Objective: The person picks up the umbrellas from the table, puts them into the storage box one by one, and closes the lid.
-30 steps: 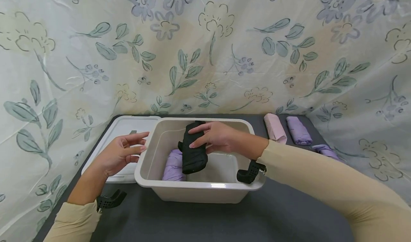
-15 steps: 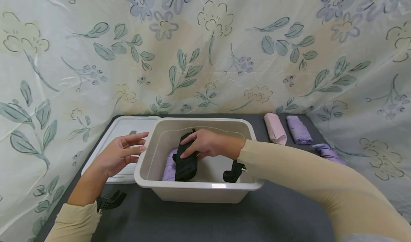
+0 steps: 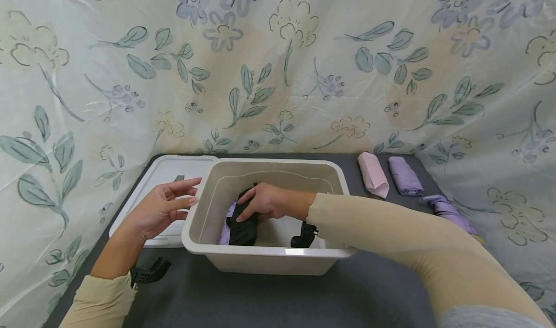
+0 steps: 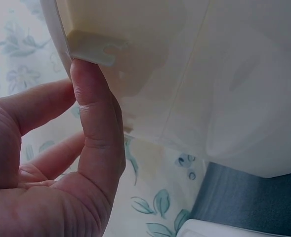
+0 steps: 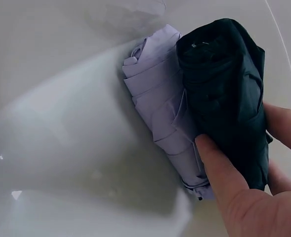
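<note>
Grey table [image 3: 278, 299], flowered curtain [image 3: 278, 43] behind. Pale bin [image 3: 269, 265] containing black bundle [image 3: 244, 230], against lilac bundle [image 5: 160, 94], pinched in right hand [image 3: 266, 203]. Left hand [image 3: 161, 209]: fingers loosely spread, touching rim [image 3: 269, 250].
</note>
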### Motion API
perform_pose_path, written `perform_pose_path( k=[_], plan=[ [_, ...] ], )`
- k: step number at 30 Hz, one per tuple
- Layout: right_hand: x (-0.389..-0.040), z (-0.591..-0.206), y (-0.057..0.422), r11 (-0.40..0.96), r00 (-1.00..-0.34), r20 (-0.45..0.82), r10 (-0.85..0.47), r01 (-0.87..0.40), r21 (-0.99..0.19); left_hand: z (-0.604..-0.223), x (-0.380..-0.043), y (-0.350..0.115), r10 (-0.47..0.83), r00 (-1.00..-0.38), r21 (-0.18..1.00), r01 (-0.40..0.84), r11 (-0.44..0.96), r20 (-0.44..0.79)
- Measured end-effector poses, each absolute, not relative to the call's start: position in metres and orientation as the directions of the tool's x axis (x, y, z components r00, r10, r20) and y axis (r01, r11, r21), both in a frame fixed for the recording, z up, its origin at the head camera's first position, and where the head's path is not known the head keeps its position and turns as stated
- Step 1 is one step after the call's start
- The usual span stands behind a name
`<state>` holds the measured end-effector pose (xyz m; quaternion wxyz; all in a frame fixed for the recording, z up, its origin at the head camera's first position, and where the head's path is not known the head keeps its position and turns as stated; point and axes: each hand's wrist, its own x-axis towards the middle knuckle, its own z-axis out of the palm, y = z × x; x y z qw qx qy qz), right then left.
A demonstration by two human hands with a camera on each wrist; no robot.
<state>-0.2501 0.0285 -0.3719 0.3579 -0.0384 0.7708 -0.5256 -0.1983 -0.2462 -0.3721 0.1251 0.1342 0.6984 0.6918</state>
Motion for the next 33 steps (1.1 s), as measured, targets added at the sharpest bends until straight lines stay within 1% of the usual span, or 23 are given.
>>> perform_pose_path(
  k=[9, 13, 20, 27, 33],
  plan=[
    [-0.252, -0.371, 0.026, 0.446, -0.713, -0.542, -0.446, 0.348, -0.825, -0.369, -0.201, -0.246, 0.348, -0.937, 0.999, -0.009, 0.031, -0.019],
    [-0.253, -0.371, 0.026, 0.48, -0.698, -0.567, -0.438, 0.352, -0.804, -0.366, -0.202, -0.245, 0.347, -0.938, 0.999, -0.015, 0.034, -0.026],
    [-0.256, -0.369, 0.03, 0.581, -0.663, -0.629, -0.406, 0.344, -0.738, -0.367, -0.203, -0.246, 0.357, -0.934, 1.0, -0.011, 0.026, -0.02],
    [-0.254, -0.37, 0.036, 0.598, -0.644, -0.66, -0.388, 0.368, -0.712, -0.368, -0.201, -0.246, 0.35, -0.937, 0.999, -0.009, 0.036, -0.021],
    [-0.252, -0.371, 0.042, 0.632, -0.644, -0.668, -0.372, 0.351, -0.691, -0.369, -0.199, -0.245, 0.345, -0.938, 0.999, -0.006, 0.038, -0.019]
  ],
)
